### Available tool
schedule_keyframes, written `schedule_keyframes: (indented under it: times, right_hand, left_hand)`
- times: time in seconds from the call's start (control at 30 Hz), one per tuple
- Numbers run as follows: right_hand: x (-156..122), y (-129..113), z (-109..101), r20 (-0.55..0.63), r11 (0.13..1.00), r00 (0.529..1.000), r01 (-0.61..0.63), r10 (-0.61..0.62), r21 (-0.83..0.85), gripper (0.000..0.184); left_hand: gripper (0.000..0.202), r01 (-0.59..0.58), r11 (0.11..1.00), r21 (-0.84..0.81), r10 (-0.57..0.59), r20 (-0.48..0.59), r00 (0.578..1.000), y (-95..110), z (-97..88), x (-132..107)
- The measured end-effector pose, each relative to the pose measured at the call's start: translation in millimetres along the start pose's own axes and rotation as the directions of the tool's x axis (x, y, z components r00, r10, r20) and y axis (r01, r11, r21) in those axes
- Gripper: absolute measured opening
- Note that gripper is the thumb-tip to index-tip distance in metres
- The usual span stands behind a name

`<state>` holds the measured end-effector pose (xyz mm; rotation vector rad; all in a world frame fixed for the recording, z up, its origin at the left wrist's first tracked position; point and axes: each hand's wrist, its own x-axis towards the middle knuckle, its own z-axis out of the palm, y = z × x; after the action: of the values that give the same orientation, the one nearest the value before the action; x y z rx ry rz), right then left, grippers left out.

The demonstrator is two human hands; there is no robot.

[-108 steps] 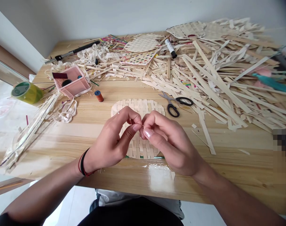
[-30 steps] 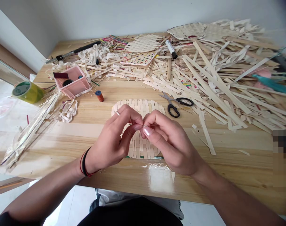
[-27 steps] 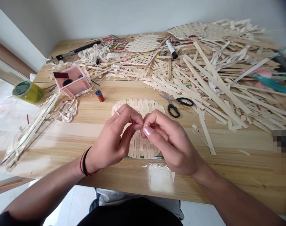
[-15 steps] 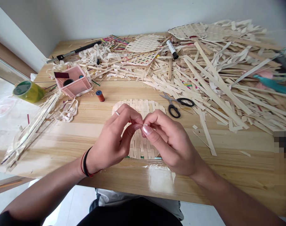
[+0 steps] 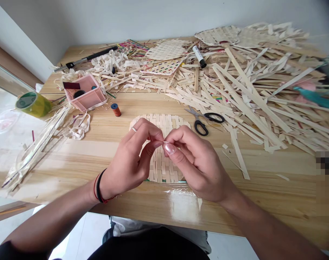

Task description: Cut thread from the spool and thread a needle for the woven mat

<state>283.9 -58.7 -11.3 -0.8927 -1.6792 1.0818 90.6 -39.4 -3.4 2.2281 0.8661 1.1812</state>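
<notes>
My left hand (image 5: 132, 159) and my right hand (image 5: 197, 162) meet fingertip to fingertip above an oval woven mat (image 5: 160, 124) of pale strips on the wooden table (image 5: 262, 195). Both hands are pinched shut. A thin needle (image 5: 166, 142) shows between the thumb and forefinger of my right hand. My left fingertips pinch something very fine next to it, too small to make out. The lower middle of the mat is hidden behind my fingers.
Black-handled scissors (image 5: 205, 121) lie right of the mat, an orange thread spool (image 5: 116, 109) to its left. A pink box (image 5: 84, 93), a tape roll (image 5: 33, 104) and a marker (image 5: 200, 56) lie farther off. Loose pale strips (image 5: 256, 90) and other woven pieces (image 5: 166, 50) cover the far side.
My hands stay pinched together over the mat with only tiny finger shifts. The view has drifted slightly.
</notes>
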Motion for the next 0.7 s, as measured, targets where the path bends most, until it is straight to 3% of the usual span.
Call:
schedule_keyframes:
  times: [0.7]
  right_hand:
    - [0.6, -1.8, 0.9, -0.021, 0.998, 0.999, 0.023, -0.024, -0.05, 0.015]
  left_hand:
    - [0.019, 0.015, 1.0, 0.005, -0.015, 0.005, 1.0, 0.9, -0.4, 0.1]
